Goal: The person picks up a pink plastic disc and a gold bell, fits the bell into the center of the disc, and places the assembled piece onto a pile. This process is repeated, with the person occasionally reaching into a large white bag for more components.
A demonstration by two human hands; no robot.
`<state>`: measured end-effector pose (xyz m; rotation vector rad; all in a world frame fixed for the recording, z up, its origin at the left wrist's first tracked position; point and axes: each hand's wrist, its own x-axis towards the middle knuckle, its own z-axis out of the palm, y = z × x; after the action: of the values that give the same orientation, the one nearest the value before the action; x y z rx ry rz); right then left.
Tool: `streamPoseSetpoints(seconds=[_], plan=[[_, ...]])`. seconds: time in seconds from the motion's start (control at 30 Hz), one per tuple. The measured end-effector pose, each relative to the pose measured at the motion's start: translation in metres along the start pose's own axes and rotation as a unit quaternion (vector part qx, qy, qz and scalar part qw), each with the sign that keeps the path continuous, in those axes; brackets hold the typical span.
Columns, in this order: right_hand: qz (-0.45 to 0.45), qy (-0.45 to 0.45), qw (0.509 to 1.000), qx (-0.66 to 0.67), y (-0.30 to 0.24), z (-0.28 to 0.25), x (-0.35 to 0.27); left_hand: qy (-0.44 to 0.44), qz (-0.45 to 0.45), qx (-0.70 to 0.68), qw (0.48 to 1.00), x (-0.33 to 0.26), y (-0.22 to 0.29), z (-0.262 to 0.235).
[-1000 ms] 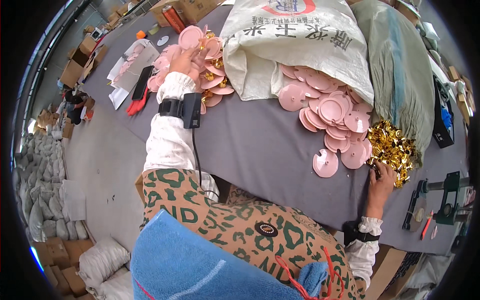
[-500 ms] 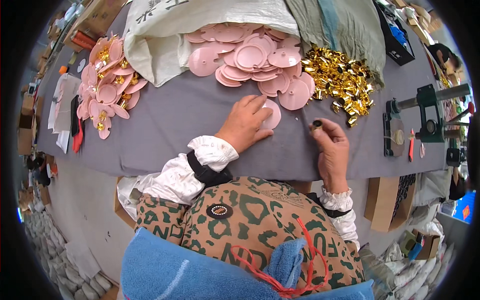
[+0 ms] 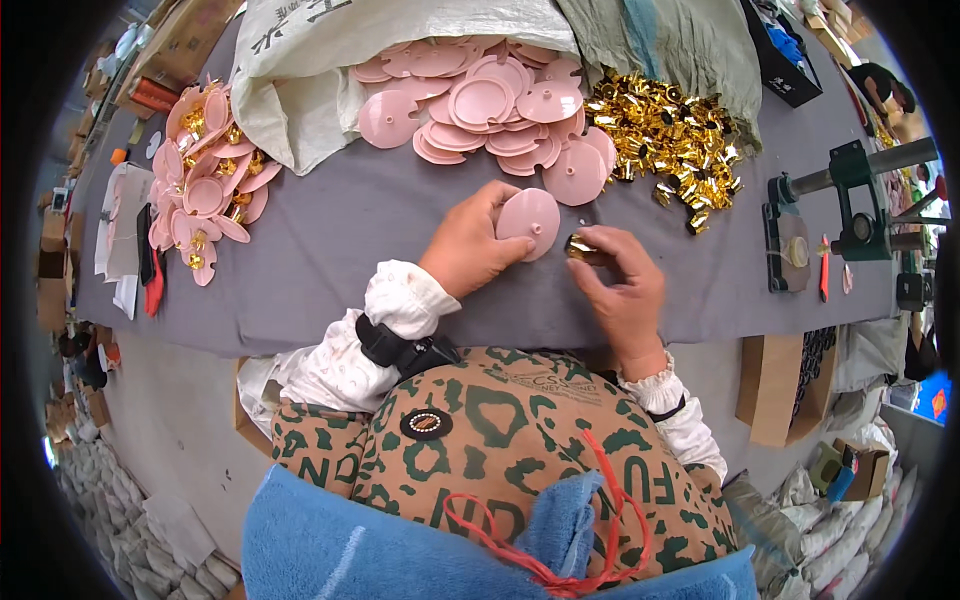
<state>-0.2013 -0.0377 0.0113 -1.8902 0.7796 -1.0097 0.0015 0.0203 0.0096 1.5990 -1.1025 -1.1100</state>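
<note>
My left hand (image 3: 470,240) is closed on the edge of a round pink plastic disc (image 3: 528,222), lifted and tilted so that a small stub at its centre faces me. To the right of it, my right hand (image 3: 622,290) pinches a small shiny gold cap (image 3: 580,248) between thumb and fingers, a short gap away from the disc. Behind the hands lies a heap of pink discs (image 3: 490,105), several with notched edges. Beside that heap spreads a pile of gold caps (image 3: 665,140), some showing dark ends.
At the left sits a pile of pink discs with gold caps on them (image 3: 205,190). A white woven sack (image 3: 300,100) borders the heap. A green hand press (image 3: 850,210) stands at the right on the grey cloth (image 3: 370,270), near a red-handled tool (image 3: 824,268).
My left hand has picked the disc up off the cloth and tilted it. My right hand has moved left with the gold cap, closer to the disc.
</note>
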Motion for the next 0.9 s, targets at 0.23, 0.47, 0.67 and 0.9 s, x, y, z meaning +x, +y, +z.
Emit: streamPoseSetpoints(seconds=[0.23, 0.47, 0.67, 0.9], plan=[[-0.114, 0.006, 0.981, -0.156, 0.002, 0.006, 0.007, -0.004, 0.071, 0.085, 0.994, -0.012, 0.015, 0.021], [-0.076, 0.011, 0.989, -0.124, 0.004, 0.005, 0.002, 0.019, 0.193, 0.171, 0.966, -0.010, 0.007, 0.028], [0.296, -0.041, 0.917, 0.262, 0.008, 0.020, 0.005, 0.056, 0.235, 0.202, 0.949, -0.020, -0.003, 0.013], [0.016, 0.054, 0.927, -0.371, 0.051, -0.061, 0.043, 0.399, 0.082, 0.326, 0.853, -0.018, -0.012, -0.158]])
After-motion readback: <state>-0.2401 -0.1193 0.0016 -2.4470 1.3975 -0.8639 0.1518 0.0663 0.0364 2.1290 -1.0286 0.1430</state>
